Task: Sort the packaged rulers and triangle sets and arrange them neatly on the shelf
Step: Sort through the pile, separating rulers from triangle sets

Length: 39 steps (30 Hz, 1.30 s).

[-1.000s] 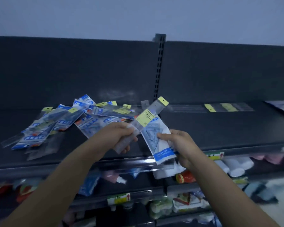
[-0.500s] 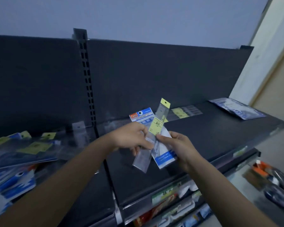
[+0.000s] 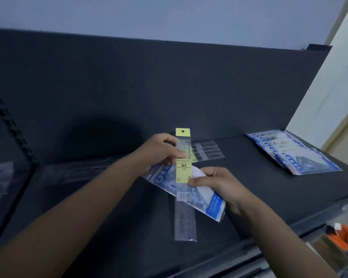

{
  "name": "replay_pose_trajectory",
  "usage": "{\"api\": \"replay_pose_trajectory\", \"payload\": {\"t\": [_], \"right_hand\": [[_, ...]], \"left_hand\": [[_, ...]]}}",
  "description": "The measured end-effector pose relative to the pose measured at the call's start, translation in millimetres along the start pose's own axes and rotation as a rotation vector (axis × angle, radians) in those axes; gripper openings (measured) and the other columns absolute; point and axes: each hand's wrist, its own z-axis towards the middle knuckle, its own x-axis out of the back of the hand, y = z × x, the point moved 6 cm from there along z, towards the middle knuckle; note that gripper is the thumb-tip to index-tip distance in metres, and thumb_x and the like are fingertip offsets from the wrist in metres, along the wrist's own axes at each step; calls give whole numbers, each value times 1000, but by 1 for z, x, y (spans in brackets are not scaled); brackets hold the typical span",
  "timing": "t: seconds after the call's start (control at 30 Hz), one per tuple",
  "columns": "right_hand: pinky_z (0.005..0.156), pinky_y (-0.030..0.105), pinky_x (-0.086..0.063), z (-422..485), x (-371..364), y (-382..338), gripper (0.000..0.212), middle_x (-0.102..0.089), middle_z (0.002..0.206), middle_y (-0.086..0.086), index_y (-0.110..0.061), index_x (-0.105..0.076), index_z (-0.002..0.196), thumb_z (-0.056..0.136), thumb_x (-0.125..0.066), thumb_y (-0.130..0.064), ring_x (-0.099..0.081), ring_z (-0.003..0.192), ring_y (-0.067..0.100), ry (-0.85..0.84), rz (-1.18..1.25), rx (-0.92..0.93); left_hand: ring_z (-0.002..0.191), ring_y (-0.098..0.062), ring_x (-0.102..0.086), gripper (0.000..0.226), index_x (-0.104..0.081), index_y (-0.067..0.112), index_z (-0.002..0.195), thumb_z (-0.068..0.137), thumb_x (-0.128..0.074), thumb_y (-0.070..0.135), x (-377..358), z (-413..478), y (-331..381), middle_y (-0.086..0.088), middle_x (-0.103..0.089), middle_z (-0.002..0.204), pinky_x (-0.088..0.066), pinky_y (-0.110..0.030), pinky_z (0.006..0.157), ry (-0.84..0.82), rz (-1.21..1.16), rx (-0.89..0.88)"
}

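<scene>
While both hands hold it up over the middle of the shelf [image 3: 109,197], the ruler pack [image 3: 185,173] stands almost straight up and down. It is a long, thin sleeve of clear, shiny plastic. Its top is a yellow card with one small round hole. A yellow label with black print sits across its middle, and the see-through ruler shows below that.

The left hand [image 3: 159,151] pinches the ruler pack near the top, with the thumb lying across the front and the other fingers curled behind. Behind the ruler pack, a triangle set pack [image 3: 211,205] sits on a slant. It is a flat, crinkly bag, blue and white. The right hand [image 3: 217,183] grips this bag with curled fingers, and its thumb tip touches the lower edge of the yellow label.

Near the back edge of the shelf, just behind the hands, a row of clear ruler packs [image 3: 208,151] lies flat, side by side. Close to the back right corner, a pile of blue and white triangle packs [image 3: 295,155] lies fanned out. The shelf is dark, smooth and flat. A dark back panel [image 3: 169,87] rises behind it, with a pale wall [image 3: 169,15] above. At the left edge runs a post with slots [image 3: 10,127]. Something orange [image 3: 344,235] shows below the front right corner, too blurry to tell.
</scene>
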Motion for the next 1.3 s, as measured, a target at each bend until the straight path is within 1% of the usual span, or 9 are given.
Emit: {"api": "replay_pose_trajectory", "payload": {"t": [0.13, 0.27, 0.4, 0.57, 0.63, 0.73, 0.9, 1.17, 1.3], "right_hand": [[74, 36, -55, 16, 62, 3, 27, -73, 92, 16, -7, -74, 88, 66, -83, -20, -70, 79, 26, -205, -132, -55], [76, 34, -56, 25, 97, 2, 21, -72, 98, 18, -5, -73, 93, 74, -78, -10, -69, 85, 26, -452, -339, -127], [64, 26, -55, 30, 95, -1, 16, -74, 96, 11, -13, -76, 89, 74, -78, -7, -72, 82, 19, -571, -350, -170], [82, 35, -55, 41, 98, 4, 13, -73, 97, 15, -4, -73, 90, 77, -73, -3, -69, 89, 27, -454, -249, -134], [80, 33, -52, 44, 106, 5, 8, -71, 90, 14, -3, -72, 85, 77, -72, -2, -65, 83, 24, -359, -213, -110], [68, 25, -52, 44, 113, 5, 12, -74, 90, 7, -11, -74, 85, 77, -72, -2, -70, 80, 18, -324, -213, -126], [62, 31, -58, 39, 113, 14, 25, -73, 96, 15, -8, -70, 101, 77, -71, 1, -72, 82, 26, -336, -141, -276], [74, 25, -54, 30, 104, 0, 15, -75, 90, 9, -12, -77, 89, 76, -72, -5, -71, 82, 19, -448, -390, -157], [67, 21, -54, 29, 92, -5, 14, -75, 89, 7, -13, -76, 88, 78, -71, -6, -72, 81, 17, -426, -356, -117]], "left_hand": [[50, -10, -58, 3, -63, 5, 84, 86, -62, 2, -3, 20, 1, -10, -59, 70, -47, -19, 46, 181, -214, 94], [61, -13, -67, 16, -60, 11, 74, 88, -56, 3, 14, 12, -12, -4, -65, 70, -55, -21, 55, 419, -563, 137], [54, -12, -67, 21, -56, 9, 69, 87, -55, -1, 4, -2, -31, -2, -61, 56, -56, -21, 53, 583, -665, 170], [60, -17, -67, 14, -54, 5, 80, 88, -56, -7, -11, -5, -45, -6, -59, 65, -58, -24, 57, 794, -824, 137], [62, -17, -66, 17, -54, 6, 79, 87, -56, -9, -17, -5, -46, -9, -62, 72, -57, -23, 55, 806, -853, 131], [69, -20, -67, 30, -48, 12, 90, 80, -60, -14, -15, -12, -47, -13, -64, 85, -55, -20, 52, 891, -765, 74], [65, -15, -66, 62, -44, 22, 98, 64, -71, -22, -1, -24, -39, -6, -60, 88, -50, -21, 47, 974, -495, -57], [71, -22, -67, 58, -44, 19, 89, 62, -77, -20, -8, -18, -46, -10, -55, 91, -57, -29, 53, 926, -492, -47], [68, -3, -55, 54, -49, 23, 79, 51, -94, 11, -6, -18, -46, 7, -56, 81, -45, -8, 56, 962, 21, 16]]}}
